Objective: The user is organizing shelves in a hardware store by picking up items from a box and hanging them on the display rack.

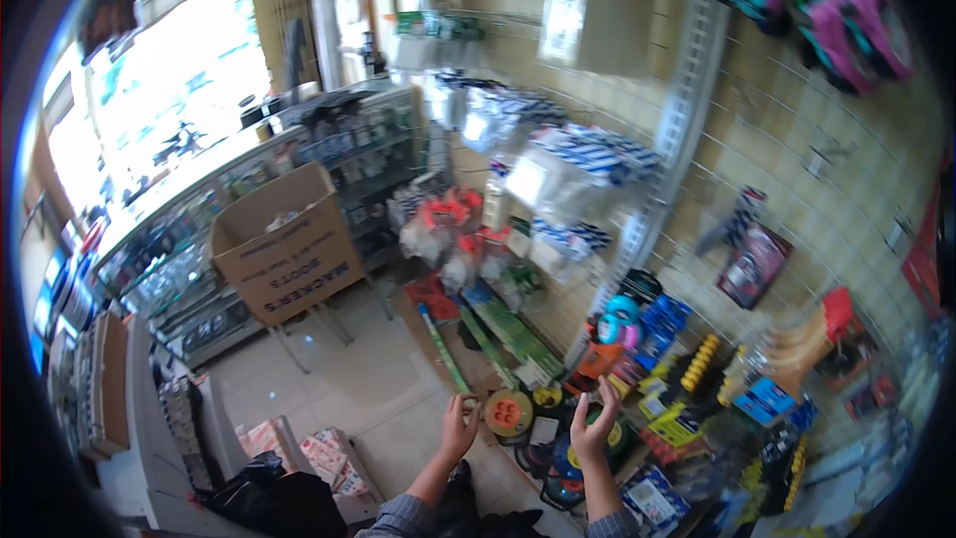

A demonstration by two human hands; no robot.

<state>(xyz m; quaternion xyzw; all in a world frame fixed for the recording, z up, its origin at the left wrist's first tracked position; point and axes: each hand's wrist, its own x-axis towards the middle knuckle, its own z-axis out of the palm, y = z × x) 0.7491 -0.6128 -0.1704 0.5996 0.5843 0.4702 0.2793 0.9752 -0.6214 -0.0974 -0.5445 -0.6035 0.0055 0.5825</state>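
Observation:
Both of my hands are raised in front of me, apart from each other. My left hand (458, 424) has loosely curled fingers and nothing visible in it. Just right of it in the picture is a round yellowish reel with an orange socket face (508, 412). My right hand (594, 418) is spread, thumb apart from the fingers, and holds nothing. Below and around it lie several dark cable reels or round goods (565, 456), partly covered by the hand and forearm. Long green packages (515, 332) lean on the low display beyond my hands.
A large cardboard box (291, 254) with printing stands on legs before a glass display counter (366, 153). Bagged goods hang on a wire-grid wall (754, 134) beside a slotted metal upright (676, 127). Patterned packs (336, 459) and a black bag (276, 497) lie at lower left.

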